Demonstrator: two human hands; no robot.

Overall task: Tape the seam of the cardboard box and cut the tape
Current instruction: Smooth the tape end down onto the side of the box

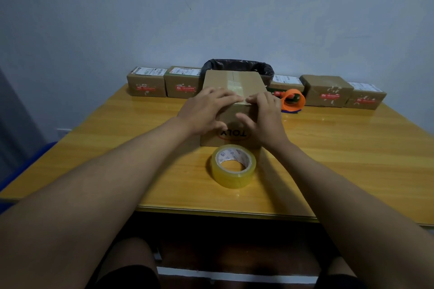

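A brown cardboard box (231,82) stands in the middle of the wooden table (340,148), with a strip of clear tape (236,87) running along its top seam. My left hand (206,108) lies flat on the box's near top edge, fingers pressing the tape end. My right hand (264,115) rests on the near right corner, fingertips on the same tape end, thumb on the front face. A roll of clear tape (233,165) lies flat on the table just in front of the box, touched by neither hand.
An orange tape cutter (293,101) sits right of the box. Several small labelled parcels (146,83) line the table's far edge. A bin with a black liner (239,65) stands behind the box. The wall is close behind.
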